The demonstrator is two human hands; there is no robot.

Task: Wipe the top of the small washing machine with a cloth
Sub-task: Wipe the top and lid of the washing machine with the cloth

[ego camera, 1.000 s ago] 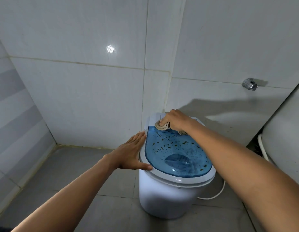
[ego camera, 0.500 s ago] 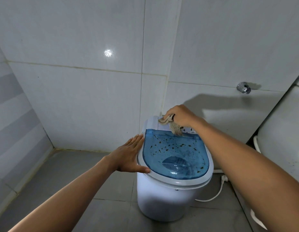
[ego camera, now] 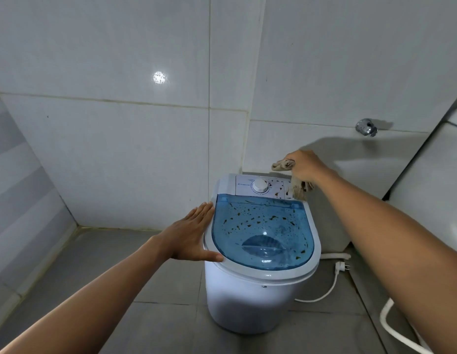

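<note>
The small washing machine [ego camera: 258, 297] stands on the grey tiled floor [ego camera: 99, 264] in the corner of a room with white tiled walls. Its top has a blue transparent lid [ego camera: 263, 231] with many dark spots on it, and behind the lid is a white control panel [ego camera: 250, 186] with a round knob [ego camera: 260, 186]. The panel also has dark spots on its right part.

The left hand [ego camera: 190, 240] lies flat against the left rim of the machine, its fingers straight and close together and its thumb spread along the near rim. The right hand [ego camera: 305, 167] is above the far right corner of the machine, fingers curled around a beige cloth [ego camera: 282, 165]. One end of the cloth sticks out to the left of the hand, and another part hangs down onto the right end of the panel.

A white cable with a plug [ego camera: 341, 267] lies on the floor right of the machine. A metal tap [ego camera: 366, 127] is on the far wall.
</note>
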